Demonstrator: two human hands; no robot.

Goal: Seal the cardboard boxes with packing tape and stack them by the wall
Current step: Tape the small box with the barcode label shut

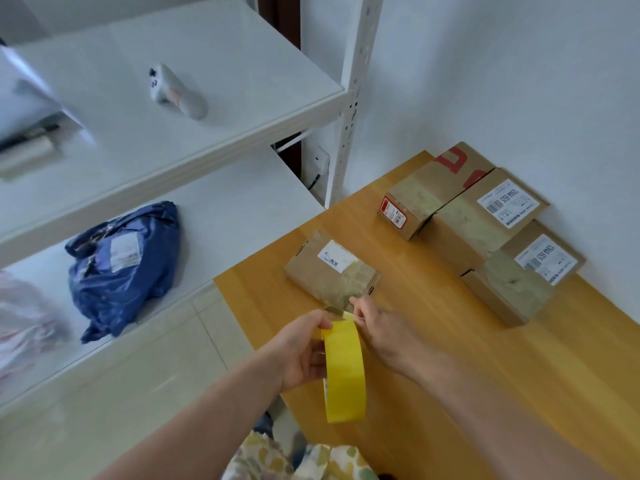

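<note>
My left hand (pixel 300 355) grips a yellow roll of packing tape (pixel 344 372), held upright above the wooden table (pixel 450 393). At the top of the roll my right hand (pixel 384 336) pinches the loose end of the tape. Just beyond my hands lies a small cardboard box (pixel 329 271) with a white label and old tape on its top. Three taped cardboard boxes sit side by side along the wall: one with red print (pixel 433 188), a middle one (pixel 485 216) and a nearer one (pixel 523 271), both with white labels.
A white metal shelving unit (pixel 207 109) stands to the left, with a grey handheld device (pixel 175 91) on its upper shelf and a blue plastic parcel bag (pixel 121 268) on the lower one. The white wall (pixel 519 81) borders the table's far side. Pale tiled floor lies below.
</note>
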